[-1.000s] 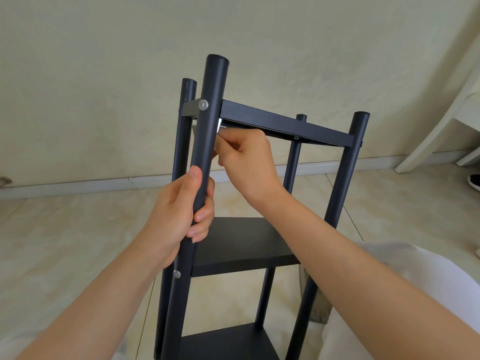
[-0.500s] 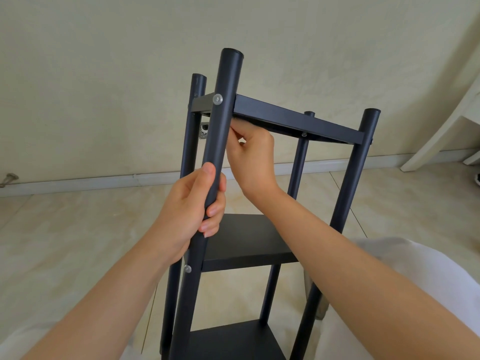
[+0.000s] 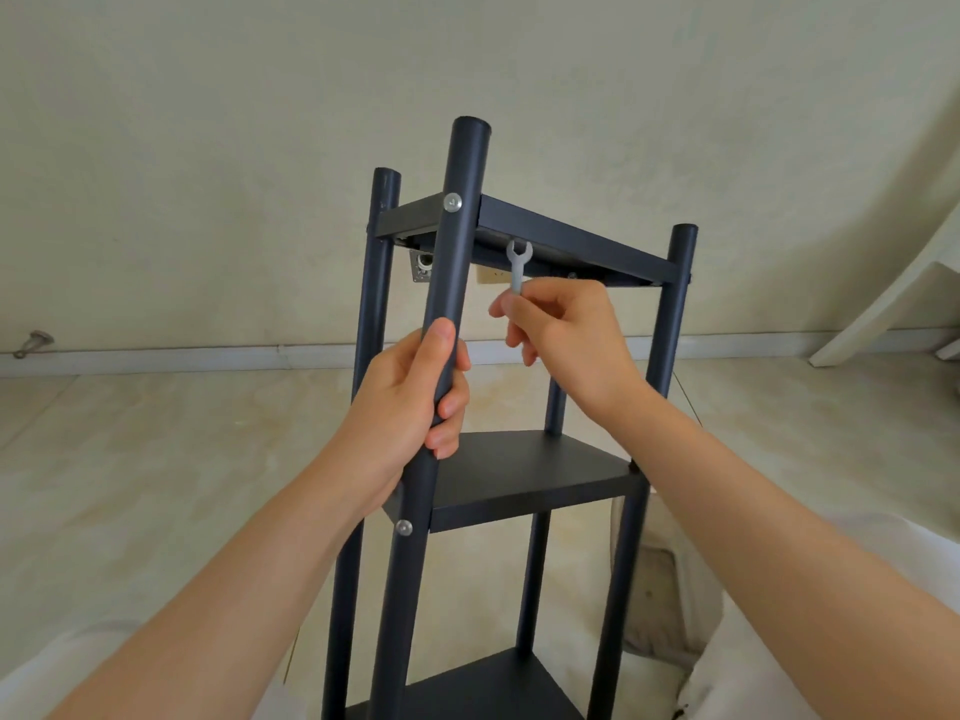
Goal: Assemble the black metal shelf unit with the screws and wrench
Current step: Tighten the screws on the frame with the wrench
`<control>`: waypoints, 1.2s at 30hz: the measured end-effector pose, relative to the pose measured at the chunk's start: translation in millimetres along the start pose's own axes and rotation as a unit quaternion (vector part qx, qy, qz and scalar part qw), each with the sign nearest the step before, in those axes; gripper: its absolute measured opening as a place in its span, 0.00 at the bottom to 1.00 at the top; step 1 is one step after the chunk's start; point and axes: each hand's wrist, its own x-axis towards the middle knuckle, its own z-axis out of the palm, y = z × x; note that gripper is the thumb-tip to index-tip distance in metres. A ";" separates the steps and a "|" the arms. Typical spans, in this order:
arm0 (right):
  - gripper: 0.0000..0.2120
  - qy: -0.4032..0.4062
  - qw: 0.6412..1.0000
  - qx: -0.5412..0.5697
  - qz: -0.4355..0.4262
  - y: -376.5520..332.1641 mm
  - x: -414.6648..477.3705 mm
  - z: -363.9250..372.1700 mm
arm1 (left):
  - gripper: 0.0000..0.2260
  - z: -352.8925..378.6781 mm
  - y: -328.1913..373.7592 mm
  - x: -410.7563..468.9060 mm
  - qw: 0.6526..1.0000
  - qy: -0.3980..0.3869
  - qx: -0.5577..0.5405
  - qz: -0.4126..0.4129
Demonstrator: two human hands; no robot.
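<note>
The black metal shelf unit (image 3: 519, 480) stands upright in front of me, with three shelves between round posts. My left hand (image 3: 410, 402) is wrapped around the near post (image 3: 457, 241) below the top shelf (image 3: 566, 236). A silver screw head (image 3: 452, 202) sits in that post at the top shelf's corner, and another screw (image 3: 403, 527) at the middle shelf. My right hand (image 3: 566, 340) pinches a small silver wrench (image 3: 518, 265) by its lower end. The wrench's open jaw points up, just under the top shelf's front edge and clear of the post.
A pale wall and white baseboard (image 3: 208, 356) lie behind the unit. A white furniture leg (image 3: 883, 304) leans at the far right. A small metal piece (image 3: 34, 343) sits by the baseboard at the left. Light fabric (image 3: 831, 563) covers my lap at the lower right.
My right hand has drawn back from under the top shelf's corner, down and to the right, and the wrench now shows in its fingers. The left hand keeps its grip on the post.
</note>
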 end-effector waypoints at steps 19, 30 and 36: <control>0.10 -0.103 0.987 0.119 0.013 -30.8 -2.7 -4.9 | 0.07 14.1 -10.2 9.3 0.998 -0.061 -0.024 -0.025; 0.09 -0.117 0.968 0.220 0.019 -30.5 12.9 1.2 | 0.07 20.6 -4.2 14.7 1.000 -0.010 0.015 0.006; 0.09 -0.102 0.960 0.262 -0.007 -38.6 23.4 3.8 | 0.06 19.0 4.3 16.0 0.996 0.006 0.083 0.044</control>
